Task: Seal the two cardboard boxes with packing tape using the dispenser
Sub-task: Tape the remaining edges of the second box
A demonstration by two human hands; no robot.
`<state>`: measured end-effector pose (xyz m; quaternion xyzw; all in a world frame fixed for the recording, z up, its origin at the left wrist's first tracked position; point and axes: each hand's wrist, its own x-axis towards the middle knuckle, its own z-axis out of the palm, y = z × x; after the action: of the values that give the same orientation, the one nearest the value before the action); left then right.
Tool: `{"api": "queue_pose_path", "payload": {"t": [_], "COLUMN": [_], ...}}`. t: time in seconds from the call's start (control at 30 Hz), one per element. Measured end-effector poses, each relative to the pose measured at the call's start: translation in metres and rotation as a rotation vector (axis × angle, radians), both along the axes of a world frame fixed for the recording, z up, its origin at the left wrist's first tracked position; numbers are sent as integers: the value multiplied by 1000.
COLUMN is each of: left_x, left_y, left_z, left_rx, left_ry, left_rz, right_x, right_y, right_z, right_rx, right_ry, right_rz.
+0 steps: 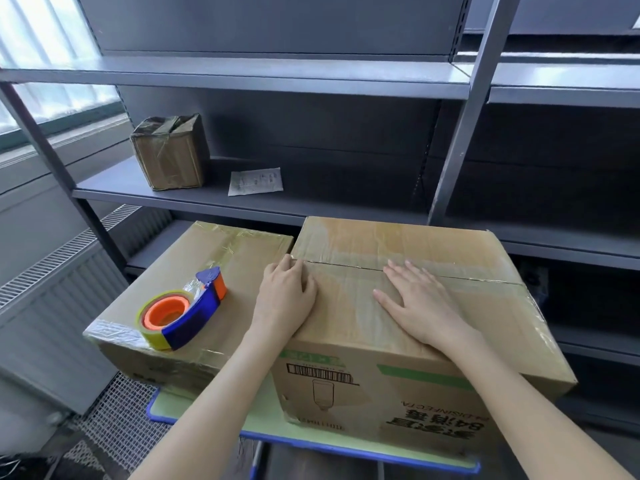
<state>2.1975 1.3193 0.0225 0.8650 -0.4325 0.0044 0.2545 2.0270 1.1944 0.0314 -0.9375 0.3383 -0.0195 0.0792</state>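
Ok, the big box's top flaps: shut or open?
Shut. On the big box the flaps lie flat and meet at the middle seam; left hand and right hand rest on top.

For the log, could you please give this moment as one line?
left hand: rests on larger box | right hand: flat on its top | tape dispenser: lying on smaller box

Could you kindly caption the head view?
Left hand and right hand press the larger box; tape dispenser rests on smaller box.
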Motion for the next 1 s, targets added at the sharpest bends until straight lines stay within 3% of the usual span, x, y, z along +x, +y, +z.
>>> {"api": "queue_pose_path", "payload": {"t": [0.17,0.43,0.73,0.9,1.0], "left_x": [-1,6,37,85,113], "left_y": [5,11,29,66,89], "left_z": [0,2,0,-13,-27], "left_rx": [-184,-191,-385,-286,-14], "left_ry": [43,132,348,214,95], "left_rz": [88,64,3,183,313], "right_x": [1,19,88,121,138], "right_y": [1,20,68,87,97], "right_z": [3,11,18,14,10], "right_rx": [5,-57,21,41,44], "right_ry": [-4,51,-37,-16,21], "right_rz": [-14,-78,228,276,285]}}
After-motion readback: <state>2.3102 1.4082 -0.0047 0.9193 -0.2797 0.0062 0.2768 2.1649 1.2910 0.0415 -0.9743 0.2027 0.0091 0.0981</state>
